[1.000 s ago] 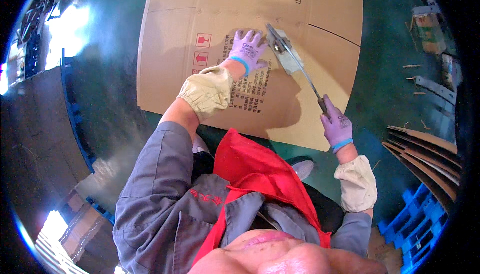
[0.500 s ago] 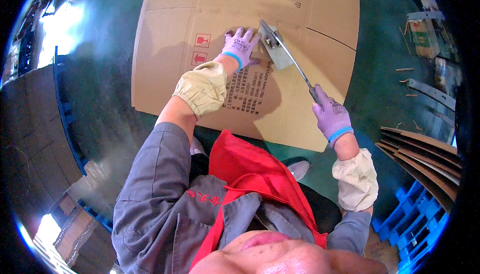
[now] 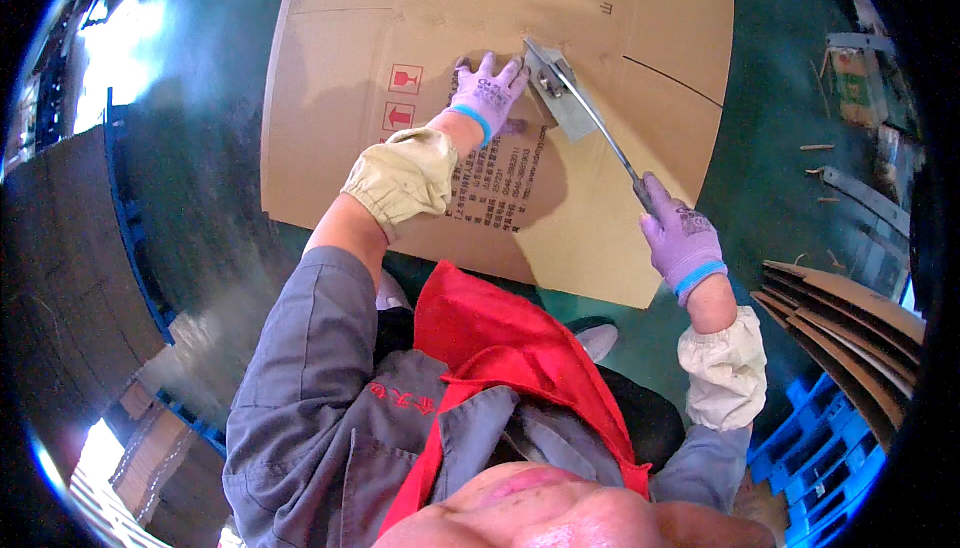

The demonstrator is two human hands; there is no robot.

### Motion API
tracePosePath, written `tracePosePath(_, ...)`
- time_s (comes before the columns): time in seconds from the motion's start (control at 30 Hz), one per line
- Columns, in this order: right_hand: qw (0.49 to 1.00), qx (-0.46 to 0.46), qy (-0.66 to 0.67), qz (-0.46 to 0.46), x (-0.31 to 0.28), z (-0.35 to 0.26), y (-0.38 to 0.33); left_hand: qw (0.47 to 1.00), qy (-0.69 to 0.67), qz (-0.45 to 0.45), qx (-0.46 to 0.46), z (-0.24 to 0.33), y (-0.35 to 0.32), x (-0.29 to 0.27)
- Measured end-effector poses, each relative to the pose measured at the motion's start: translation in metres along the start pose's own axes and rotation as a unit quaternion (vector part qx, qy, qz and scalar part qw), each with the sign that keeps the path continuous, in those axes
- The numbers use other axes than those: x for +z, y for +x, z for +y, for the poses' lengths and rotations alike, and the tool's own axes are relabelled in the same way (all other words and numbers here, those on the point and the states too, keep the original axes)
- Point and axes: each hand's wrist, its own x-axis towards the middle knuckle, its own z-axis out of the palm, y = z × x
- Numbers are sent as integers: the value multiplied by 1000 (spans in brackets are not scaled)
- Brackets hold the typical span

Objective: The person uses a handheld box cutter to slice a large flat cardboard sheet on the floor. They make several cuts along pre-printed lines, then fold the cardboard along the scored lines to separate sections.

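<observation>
Setting: an industrial workshop or packing warehouse. Evidence recorded: a painted green concrete floor (image 3: 790, 78); a large flattened cardboard sheet (image 3: 640, 38) lay on it; further corrugated sheets were stacked (image 3: 850, 318) at the right; blue plastic pallets (image 3: 830, 458) stood at the lower right; the person wore grey workwear, sleeve covers and work gloves.

Matt cardboard sheet (image 3: 600, 208), seemingly metal tool (image 3: 570, 98)

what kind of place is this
Probably a warehouse or packing workshop. A large flattened cardboard box lies on a green floor, more cardboard sheets are stacked at the right, and blue plastic pallets sit nearby.
</observation>
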Motion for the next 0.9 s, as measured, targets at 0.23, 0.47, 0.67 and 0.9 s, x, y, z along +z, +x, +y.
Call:
tracePosePath(0.23,1000,-21,4,-8,-14,5,6,999,-34,-29,-18,3,5,-3)
tracePosePath(0.47,999,-40,12,12,18,26,12,998,-11,-67,-19,11,11,-4)
tracePosePath(0.67,996,-11,91,-7,73,41,18,996,0,-93,-12,11,10,-22)
tracePosePath(0.9,995,-36,90,39,109,53,28,994,-20,-100,-31,14,10,-20)
